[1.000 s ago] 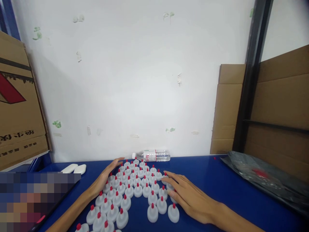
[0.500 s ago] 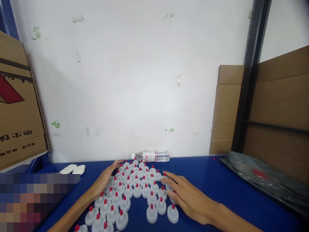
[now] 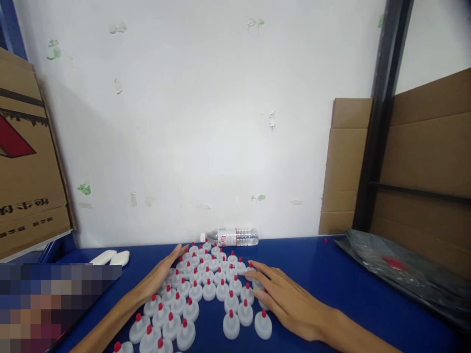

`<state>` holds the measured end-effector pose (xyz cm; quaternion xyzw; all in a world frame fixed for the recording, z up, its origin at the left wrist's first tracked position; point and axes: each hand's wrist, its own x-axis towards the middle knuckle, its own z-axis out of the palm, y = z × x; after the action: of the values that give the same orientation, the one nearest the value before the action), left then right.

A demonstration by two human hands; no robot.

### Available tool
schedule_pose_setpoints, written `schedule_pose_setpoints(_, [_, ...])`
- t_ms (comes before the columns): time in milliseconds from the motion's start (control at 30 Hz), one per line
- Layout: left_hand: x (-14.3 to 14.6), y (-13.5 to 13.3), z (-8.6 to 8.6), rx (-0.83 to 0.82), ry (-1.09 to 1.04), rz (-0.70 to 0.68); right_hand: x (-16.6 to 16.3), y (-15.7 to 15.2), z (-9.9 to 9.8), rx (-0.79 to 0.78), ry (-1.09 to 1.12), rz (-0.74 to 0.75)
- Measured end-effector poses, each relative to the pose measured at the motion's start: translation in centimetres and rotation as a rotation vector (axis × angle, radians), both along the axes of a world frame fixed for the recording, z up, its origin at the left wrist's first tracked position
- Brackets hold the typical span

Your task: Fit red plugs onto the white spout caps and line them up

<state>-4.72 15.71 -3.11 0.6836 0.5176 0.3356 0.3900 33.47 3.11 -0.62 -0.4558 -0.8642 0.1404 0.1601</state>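
Several white bottle caps with red tips stand packed together in rows on a blue table. My left hand lies open along the left side of the group, fingers stretched toward the far end. Against the right side rests my right hand, also open and flat, its fingertips touching the caps near the far right corner. Both hands hem the cluster in from either side. Neither hand holds anything.
A clear water bottle lies on its side by the white wall behind the caps. Two white oblong pieces sit at the left. Cardboard boxes stand at the left and cardboard sheets at the right, beside a dark plastic bag.
My left hand has slid slightly inward and forward against the caps, tightening the cluster. The right hand has hardly moved.
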Motion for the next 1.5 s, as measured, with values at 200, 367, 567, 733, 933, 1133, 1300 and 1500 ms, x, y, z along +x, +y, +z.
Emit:
schedule_pose_setpoints(200, [0.3,-0.4,0.2,-0.002,0.005,-0.021,0.1,0.0,-0.2,-0.009,0.022,0.001])
schedule_pose_setpoints(367, [0.5,-0.5,0.3,0.012,0.004,-0.029,0.1,-0.1,-0.2,-0.020,-0.003,-0.008])
schedule_pose_setpoints(567, [0.6,-0.3,0.3,0.008,0.003,-0.024,0.1,-0.1,-0.3,-0.011,-0.015,-0.009])
schedule_pose_setpoints(733, [0.6,-0.6,0.5,0.018,0.000,-0.061,0.0,-0.1,-0.1,0.000,-0.003,0.000])
schedule_pose_setpoints(933, [0.7,-1.0,0.9,0.005,-0.006,-0.081,0.0,0.0,-0.1,0.000,0.009,0.000])
schedule_pose_setpoints(1133, [0.7,-1.0,1.0,-0.005,-0.038,-0.103,0.0,0.0,0.0,-0.002,-0.011,-0.002])
schedule_pose_setpoints(1300, [0.7,-0.9,1.1,-0.003,-0.051,-0.133,0.0,0.0,-0.1,-0.027,-0.012,-0.009])
schedule_pose_setpoints(1500, [1.4,-1.3,1.8,0.019,-0.049,-0.152,0.1,0.0,-0.4,-0.022,0.028,0.006])
